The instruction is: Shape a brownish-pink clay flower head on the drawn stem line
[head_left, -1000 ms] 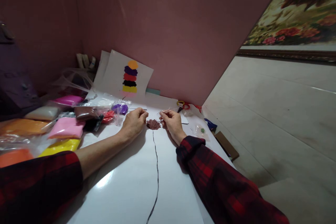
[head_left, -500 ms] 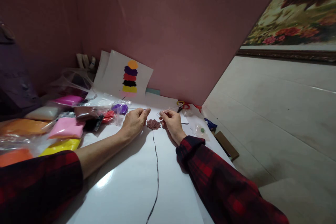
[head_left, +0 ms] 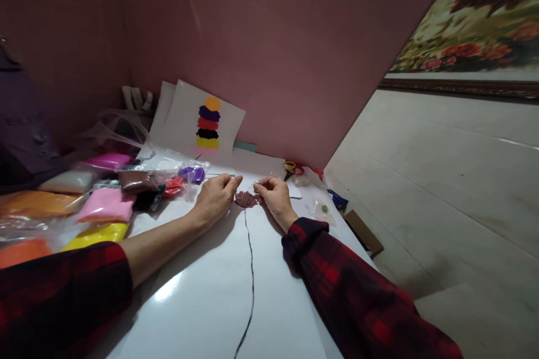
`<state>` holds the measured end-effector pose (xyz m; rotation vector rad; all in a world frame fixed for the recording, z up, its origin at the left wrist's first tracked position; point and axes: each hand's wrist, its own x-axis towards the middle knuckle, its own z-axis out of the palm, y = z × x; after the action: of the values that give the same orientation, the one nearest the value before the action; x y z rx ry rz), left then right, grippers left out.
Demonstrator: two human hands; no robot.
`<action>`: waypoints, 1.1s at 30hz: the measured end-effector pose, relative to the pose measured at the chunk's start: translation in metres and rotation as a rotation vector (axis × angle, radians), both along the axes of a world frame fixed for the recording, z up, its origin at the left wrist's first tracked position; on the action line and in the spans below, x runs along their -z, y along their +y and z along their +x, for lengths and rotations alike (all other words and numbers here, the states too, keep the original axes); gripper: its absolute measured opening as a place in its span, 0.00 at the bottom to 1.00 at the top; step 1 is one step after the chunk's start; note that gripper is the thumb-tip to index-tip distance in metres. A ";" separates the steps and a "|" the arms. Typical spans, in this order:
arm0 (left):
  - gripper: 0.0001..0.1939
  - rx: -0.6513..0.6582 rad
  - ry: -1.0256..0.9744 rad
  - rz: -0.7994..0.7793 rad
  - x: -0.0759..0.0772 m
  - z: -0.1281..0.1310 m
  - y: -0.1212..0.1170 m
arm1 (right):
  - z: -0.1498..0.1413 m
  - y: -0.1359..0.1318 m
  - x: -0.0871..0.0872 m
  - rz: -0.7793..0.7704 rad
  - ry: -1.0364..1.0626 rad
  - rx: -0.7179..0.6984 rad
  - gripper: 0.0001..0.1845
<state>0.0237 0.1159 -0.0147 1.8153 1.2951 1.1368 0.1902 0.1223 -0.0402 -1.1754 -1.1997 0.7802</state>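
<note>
A brown textured clump [head_left: 245, 199], looking like modelling clay, lies on the white paper [head_left: 202, 303] at the top of a thin dark wavy line [head_left: 252, 269]. Close against its left side is my left hand [head_left: 215, 197], fingers curled and thumb pressed along them; what they hold, if anything, is hidden. From the right, my right hand [head_left: 275, 197] pinches a clear plastic fork [head_left: 252, 185], its thin prongs pointing left over the upper right of the clump. The fork's handle shows only faintly behind the fingers.
Bagged clay in several colours, including a pink pack [head_left: 106, 205] and a yellow pack [head_left: 96, 235], crowds the left. A sheet with stacked colour patches [head_left: 185, 118] leans on the pink wall. Scissors [head_left: 290, 169] and a small clear bag [head_left: 323, 210] lie on the right.
My left thumb has stretched slightly to the right above the brown clump. The fork in my right hand has tilted, its prongs now steeper and nearer the clump.
</note>
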 end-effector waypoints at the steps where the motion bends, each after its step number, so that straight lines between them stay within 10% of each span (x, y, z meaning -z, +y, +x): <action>1: 0.23 -0.001 0.003 0.000 0.000 0.000 0.000 | 0.000 0.000 0.001 0.005 -0.014 0.001 0.09; 33: 0.21 0.010 0.050 0.005 -0.002 0.001 -0.002 | 0.001 -0.005 -0.001 0.086 -0.277 0.049 0.05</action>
<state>0.0251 0.1142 -0.0130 1.8624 1.3118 1.0964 0.1910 0.1176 -0.0395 -1.2654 -1.4119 0.5351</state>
